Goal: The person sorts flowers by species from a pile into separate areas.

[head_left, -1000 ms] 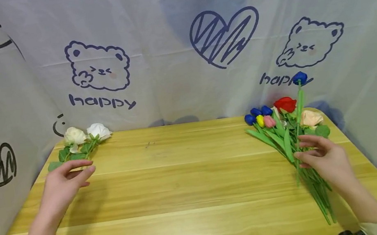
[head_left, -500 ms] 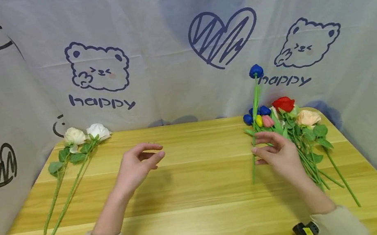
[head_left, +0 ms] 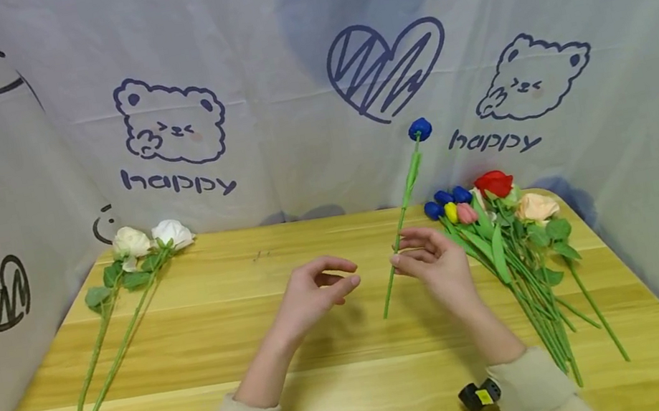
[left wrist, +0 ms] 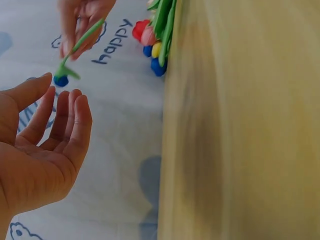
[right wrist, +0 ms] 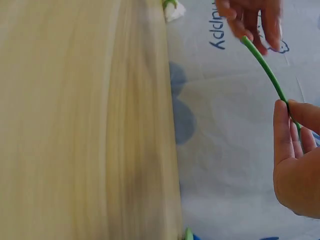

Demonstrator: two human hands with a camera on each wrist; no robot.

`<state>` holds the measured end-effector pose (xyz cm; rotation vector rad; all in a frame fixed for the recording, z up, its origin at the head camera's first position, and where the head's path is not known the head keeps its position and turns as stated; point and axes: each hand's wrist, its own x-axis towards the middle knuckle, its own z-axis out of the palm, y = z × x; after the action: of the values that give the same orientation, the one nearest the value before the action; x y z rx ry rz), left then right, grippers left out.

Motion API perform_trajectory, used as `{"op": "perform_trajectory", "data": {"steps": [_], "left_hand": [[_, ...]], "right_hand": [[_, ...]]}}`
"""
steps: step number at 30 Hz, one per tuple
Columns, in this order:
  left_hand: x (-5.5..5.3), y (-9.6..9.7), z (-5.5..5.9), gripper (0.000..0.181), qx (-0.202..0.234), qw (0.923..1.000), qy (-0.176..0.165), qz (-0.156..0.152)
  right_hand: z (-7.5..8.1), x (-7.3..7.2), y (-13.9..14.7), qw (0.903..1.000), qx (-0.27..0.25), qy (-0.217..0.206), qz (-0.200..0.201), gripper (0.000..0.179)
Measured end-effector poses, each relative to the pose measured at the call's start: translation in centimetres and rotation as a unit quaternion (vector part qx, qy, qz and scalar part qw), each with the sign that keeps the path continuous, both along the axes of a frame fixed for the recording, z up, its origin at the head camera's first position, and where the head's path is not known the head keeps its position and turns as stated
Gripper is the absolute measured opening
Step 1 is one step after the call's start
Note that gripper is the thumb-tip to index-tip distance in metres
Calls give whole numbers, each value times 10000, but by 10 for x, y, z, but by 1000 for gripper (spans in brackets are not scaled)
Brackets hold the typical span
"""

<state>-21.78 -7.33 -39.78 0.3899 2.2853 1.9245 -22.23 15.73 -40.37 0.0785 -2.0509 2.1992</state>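
- Right grip [head_left: 434,264]: thumb and fingers [right wrist: 281,125] pinch the slim green stem of a single artificial blue tulip [head_left: 411,182].
- There's my flower: bud above and beyond the right grip, leaning right, bare stem end poking out below it towards me, all held above the pale wood-grain counter [head_left: 360,389].
- Left grip [head_left: 314,292]: nothing in it, thumb parted from loosely curved fingers, just left of the stem and apart from it.
- Right of the right grip lies a mixed bunch of artificial tulips and roses [head_left: 494,184]; far left of the left grip, a pair of cream-white artificial roses [head_left: 173,234].
- Step in hand, I'd judge: presenting one stem between both hands, perhaps for a handover.
- Next move, I reckon, calls for the left grip to meet the stem before the right lets go.
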Motion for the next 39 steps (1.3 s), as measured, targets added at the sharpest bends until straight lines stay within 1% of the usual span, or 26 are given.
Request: {"op": "perform_trajectory", "data": {"steps": [4, 7, 9, 15, 24, 31, 39], "left_hand": [[0, 7, -5, 23, 238, 9995, -156, -156], [0, 9, -7, 27, 422, 9985, -259, -227], [0, 9, -8, 29, 458, 9983, -265, -238], [0, 8, -12, 29, 433, 9982, -289, -303], [1, 7, -14, 25, 370, 9978, -333, -436], [0, 7, -14, 23, 296, 9982, -304, -418], [0, 8, -14, 23, 236, 9982, -328, -435]], "right_hand": [[-2, -3, -13, 9998, -189, 54, 11, 47], [-3, -5, -21, 9998, -185, 122, -17, 47], [-3, -5, -25, 9998, -145, 160, -36, 47], [-5, -4, -34, 9996, -181, 178, -79, 45], [-8, -3, -37, 9997, -208, 154, -50, 43], [-10, -4, -40, 9995, -209, 220, -42, 44], [-12, -4, -39, 9996, -203, 158, 82, 42]]}}
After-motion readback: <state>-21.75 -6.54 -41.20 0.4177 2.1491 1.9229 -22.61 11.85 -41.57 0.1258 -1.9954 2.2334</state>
